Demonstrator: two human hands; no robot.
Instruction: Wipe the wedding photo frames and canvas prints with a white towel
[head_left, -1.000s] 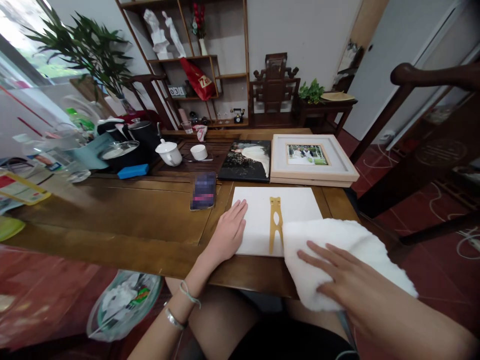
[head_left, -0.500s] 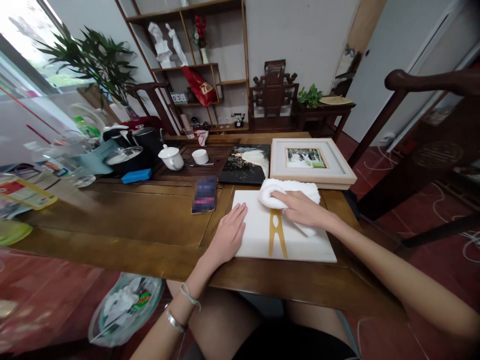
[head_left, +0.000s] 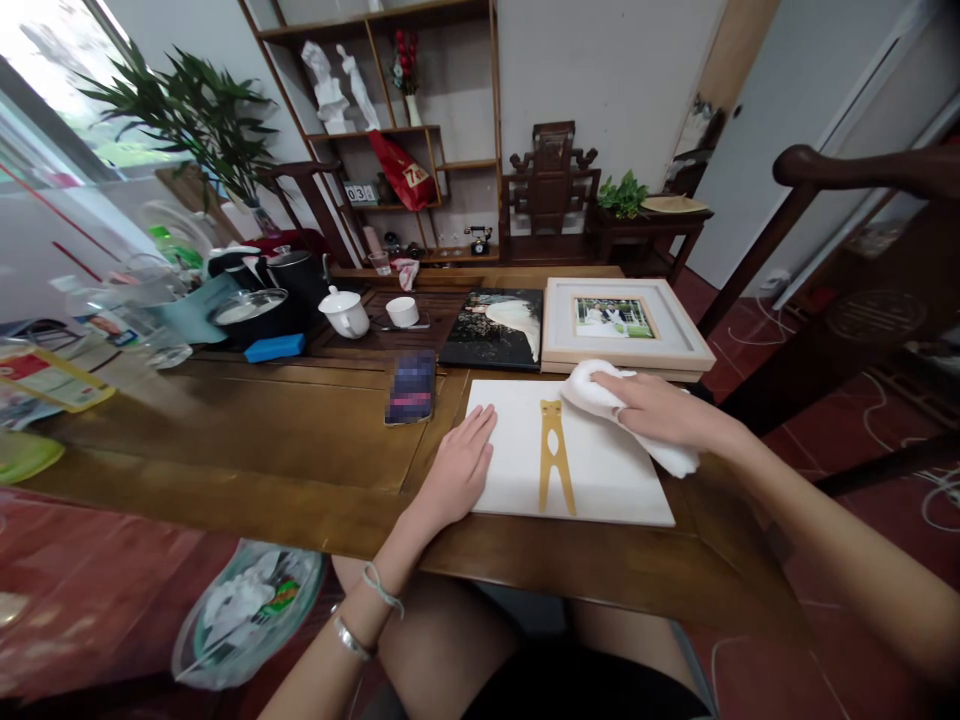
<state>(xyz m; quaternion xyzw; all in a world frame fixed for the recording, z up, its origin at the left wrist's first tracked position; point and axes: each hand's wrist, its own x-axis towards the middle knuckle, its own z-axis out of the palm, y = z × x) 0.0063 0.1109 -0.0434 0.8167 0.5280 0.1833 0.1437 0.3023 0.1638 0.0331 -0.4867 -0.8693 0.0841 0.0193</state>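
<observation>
A white rectangular board [head_left: 615,490] lies flat near the front edge of the wooden table, with a gold, two-legged shape [head_left: 554,465] on its face. My left hand [head_left: 461,465] rests with fingers stretched out on the board's left edge. Bunched in my right hand [head_left: 660,408] is a white towel [head_left: 596,388], pressed on the board's upper right part. The towel's loose end hangs over the board's right edge. My right fingertips are partly sunk in the cloth.
Behind the board are a framed wedding photo [head_left: 555,345] and a dark picture panel [head_left: 480,345]. A phone [head_left: 410,388] lies left of the board. Farther left stand a white lidded cup [head_left: 343,315], a blue sponge [head_left: 275,348] and bottles. A trash bin [head_left: 251,610] sits below the table's front edge.
My right hand has moved the towel rightward across the board, uncovering the top of the gold shape. My left hand has stayed in place.
</observation>
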